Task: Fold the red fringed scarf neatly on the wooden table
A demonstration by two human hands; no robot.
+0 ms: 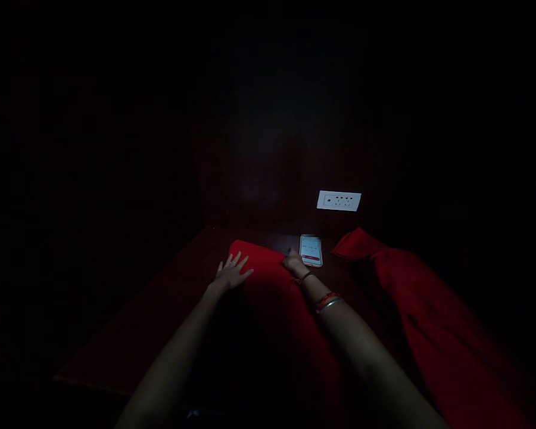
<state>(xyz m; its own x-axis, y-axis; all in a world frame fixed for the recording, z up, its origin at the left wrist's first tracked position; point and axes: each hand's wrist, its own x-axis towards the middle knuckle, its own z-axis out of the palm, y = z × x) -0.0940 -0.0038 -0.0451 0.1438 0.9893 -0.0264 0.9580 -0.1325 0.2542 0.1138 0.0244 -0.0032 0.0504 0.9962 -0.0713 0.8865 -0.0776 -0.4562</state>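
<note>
A red cloth (272,286) lies spread over the dark table, its far edge running between my two hands. My left hand (231,273) rests flat on the cloth's left side with the fingers spread. At the cloth's far right edge, my right hand (293,260) is closed, its fingers curled at the fabric beside the phone. Bracelets circle my right wrist. The near part of the cloth fades into shadow.
A lit phone (311,250) lies on the table (170,304) just past my right hand. Another bunched red cloth (411,286) drapes along the right side. A white socket plate (339,201) is on the back wall. Deep darkness hides the surroundings.
</note>
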